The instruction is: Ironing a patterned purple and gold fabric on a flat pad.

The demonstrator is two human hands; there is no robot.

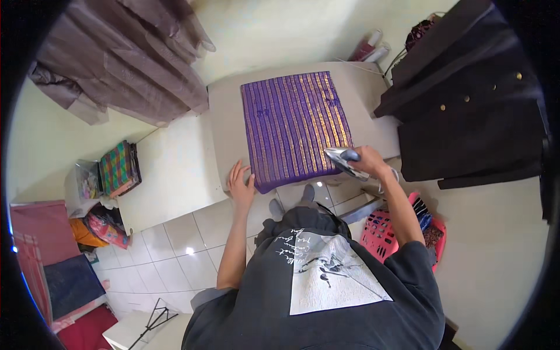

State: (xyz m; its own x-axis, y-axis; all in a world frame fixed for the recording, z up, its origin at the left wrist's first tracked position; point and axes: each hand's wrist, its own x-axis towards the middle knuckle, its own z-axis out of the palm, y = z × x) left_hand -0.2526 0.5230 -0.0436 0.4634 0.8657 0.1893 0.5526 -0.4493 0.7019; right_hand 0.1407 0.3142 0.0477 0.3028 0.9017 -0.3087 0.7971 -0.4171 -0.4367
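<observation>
A purple cloth with gold stripes (293, 127) lies flat on a beige cloth-covered ironing surface (227, 118), and its near edge hangs over the front. My right hand (369, 161) grips the handle of an electric iron (345, 162) at the cloth's front right corner. The soleplate is mostly hidden, so I cannot tell whether it presses on the fabric. At the front left corner my left hand (240, 181) has its fingers spread. Its fingertips are beside or just touching the cloth's left edge, and nothing is in its grasp.
Folded checked cloths (117, 168) sit on a white tabletop (175, 175) at left. A dark garment with gold buttons (468, 100) hangs at right, brown curtains (131, 57) at upper left. A pink laundry basket (378, 236) stands on the floor by my right arm. Spray bottles (372, 48) stand behind.
</observation>
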